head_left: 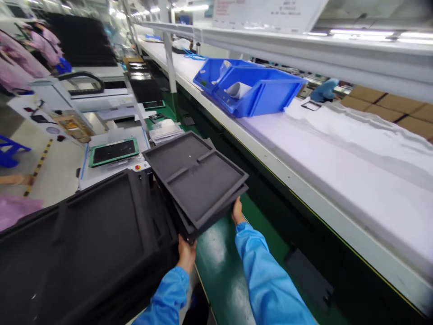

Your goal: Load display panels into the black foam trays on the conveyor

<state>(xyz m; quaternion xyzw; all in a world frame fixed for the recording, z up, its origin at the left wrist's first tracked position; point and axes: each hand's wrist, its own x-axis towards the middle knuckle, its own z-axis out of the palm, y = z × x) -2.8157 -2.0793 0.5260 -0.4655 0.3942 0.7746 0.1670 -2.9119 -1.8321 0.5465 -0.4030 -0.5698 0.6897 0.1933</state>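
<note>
The left hand and right hand carry a stack of black foam trays between them, tilted and raised above a green conveyor belt; the fingers of both hands are closed on the stack's near edges, their tips mostly hidden beneath it; a larger black foam tray sits just left of the left hand's fingers; a green-framed fixture lies farther ahead and left; a white padded tabletop runs well right of the right hand's fingers, bearing blue plastic bins.
</note>
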